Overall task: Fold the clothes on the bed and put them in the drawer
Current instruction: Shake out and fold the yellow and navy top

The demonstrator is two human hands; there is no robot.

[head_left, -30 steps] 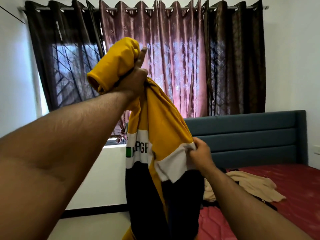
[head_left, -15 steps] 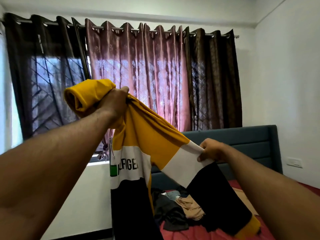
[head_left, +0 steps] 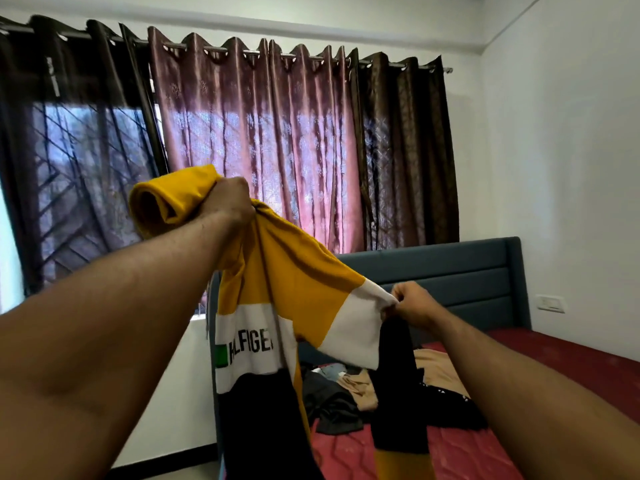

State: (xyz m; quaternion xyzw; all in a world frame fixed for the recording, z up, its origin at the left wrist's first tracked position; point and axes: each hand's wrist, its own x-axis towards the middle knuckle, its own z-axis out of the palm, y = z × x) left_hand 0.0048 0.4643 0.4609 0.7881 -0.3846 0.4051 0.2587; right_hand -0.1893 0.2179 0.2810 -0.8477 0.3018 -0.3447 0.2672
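Yellow, white and black jersey [head_left: 298, 292] hangs in the air above the bed's [head_left: 554, 368] window-side edge; left hand [head_left: 230, 202] clenches its bunched top, right hand [head_left: 412, 304] pinches a sleeve. Uneven pull could twist it, spoiling the fold.

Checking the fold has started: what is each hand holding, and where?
Both hold the yellow, white and black shirt: left hand grips bunched yellow fabric near its top, right hand pinches the white band's edge.

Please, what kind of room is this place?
Most likely a bedroom: a bed with a red sheet and blue padded headboard, loose clothes lying on it, and curtains over the window.
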